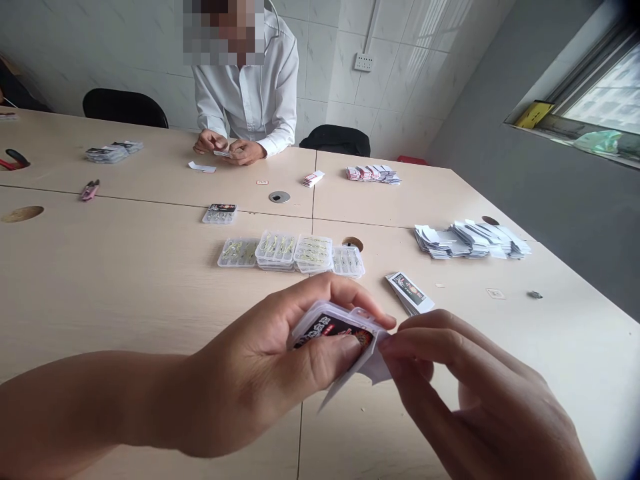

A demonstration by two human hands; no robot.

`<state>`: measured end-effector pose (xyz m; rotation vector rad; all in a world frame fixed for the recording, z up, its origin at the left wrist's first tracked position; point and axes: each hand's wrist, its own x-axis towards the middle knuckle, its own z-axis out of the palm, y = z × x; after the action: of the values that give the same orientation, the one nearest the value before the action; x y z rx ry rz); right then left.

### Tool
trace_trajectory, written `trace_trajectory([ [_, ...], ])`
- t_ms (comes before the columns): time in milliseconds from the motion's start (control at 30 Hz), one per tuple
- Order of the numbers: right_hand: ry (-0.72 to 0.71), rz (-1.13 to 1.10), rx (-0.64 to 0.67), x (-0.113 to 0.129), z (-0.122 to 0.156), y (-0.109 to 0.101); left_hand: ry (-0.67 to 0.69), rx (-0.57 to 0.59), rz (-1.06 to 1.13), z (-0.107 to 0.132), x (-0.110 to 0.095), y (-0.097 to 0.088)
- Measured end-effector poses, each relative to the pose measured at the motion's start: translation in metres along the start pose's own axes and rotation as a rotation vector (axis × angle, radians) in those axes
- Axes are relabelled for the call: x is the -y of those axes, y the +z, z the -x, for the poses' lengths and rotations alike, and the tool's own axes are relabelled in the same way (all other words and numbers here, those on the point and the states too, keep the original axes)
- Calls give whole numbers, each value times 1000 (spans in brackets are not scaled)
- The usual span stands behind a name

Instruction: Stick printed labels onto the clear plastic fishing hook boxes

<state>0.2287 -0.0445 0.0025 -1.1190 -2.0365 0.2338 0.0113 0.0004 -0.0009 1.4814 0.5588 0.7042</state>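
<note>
My left hand is wrapped round a small clear plastic box, its thumb pressing on a black printed label on the lid. White backing paper hangs below the box's near right corner, curling away. My right hand pinches the edge of this paper at that corner between thumb and forefinger. Just beyond my hands stand stacked clear boxes with small hook-like pieces in compartments. To the right lies a pile of printed labels.
Across the table, a person in a white shirt handles a small piece. Folded paper stacks lie at right, red-edged bundles farther back. One labelled box, pink cutters and more boxes are at left. Round holes pierce the table.
</note>
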Motion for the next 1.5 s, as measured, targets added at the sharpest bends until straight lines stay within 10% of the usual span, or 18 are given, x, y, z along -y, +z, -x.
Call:
trace_trajectory([
  [1500, 104, 142, -103, 4, 3, 6, 309, -138, -350, 3, 15, -1],
])
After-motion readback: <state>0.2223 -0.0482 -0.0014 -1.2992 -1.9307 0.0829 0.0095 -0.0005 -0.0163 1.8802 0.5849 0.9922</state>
